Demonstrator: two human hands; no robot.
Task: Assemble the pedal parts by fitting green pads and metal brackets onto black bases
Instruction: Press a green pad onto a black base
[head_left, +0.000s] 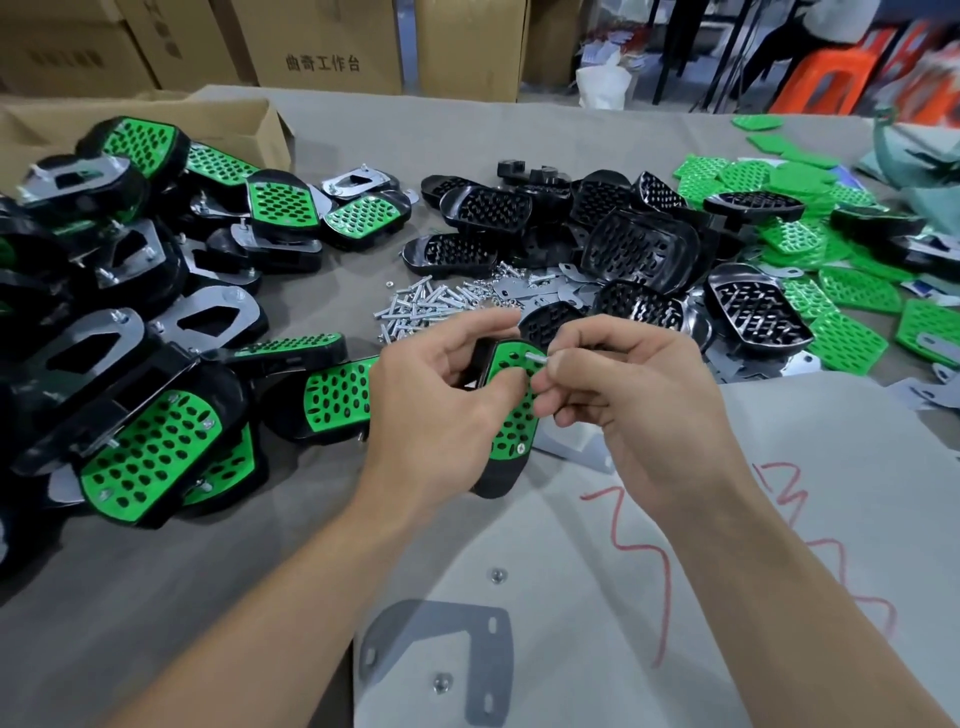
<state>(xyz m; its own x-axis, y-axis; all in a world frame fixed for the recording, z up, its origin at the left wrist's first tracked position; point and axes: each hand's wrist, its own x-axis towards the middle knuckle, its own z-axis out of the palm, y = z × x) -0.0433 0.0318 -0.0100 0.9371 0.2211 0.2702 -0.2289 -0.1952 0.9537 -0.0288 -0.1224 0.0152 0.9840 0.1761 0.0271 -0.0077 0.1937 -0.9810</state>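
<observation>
1. My left hand (441, 395) grips the pedal I am working on, fingers curled round the black base (496, 480) and thumb on the green pad (511, 415). The pedal is off the table (156, 597), between my hands, with the pad face turned up toward the camera. I judge that is so I can see the holes.
2. My right hand (618, 395) pinches a screw (537, 357) between thumb and forefinger, the other fingers curled under. The screw's tip is at a hole near the pad's upper end.
3. 1 seated screw (521, 448) shows near the pad's lower end. My judgement is that the pad is fitted and fastening is about half done. The pedal's back is hidden, so I cannot tell if a bracket is on it.
4. The screw heap (431, 304) lies just beyond my hands, which makes for a short reach. The bare bases (639, 244) are piled behind it, the loose pads (841, 291) are spread to the far right, and flat metal plates (524, 288) lie among the screws.
5. The finished pedals (150, 447) are heaped on the left near a cardboard box (156, 114), well apart from the raw parts. That looks like sorting by stage.
6. Close to me 1 metal bracket (431, 654) lies flat on a pale sheet, with 1 nut (497, 575) near it and another on it. I take these as staged for this pedal.
7. Next, the screw needs to go in straight. A tilted entry could bind in the pad or slip out of my pinch.
</observation>
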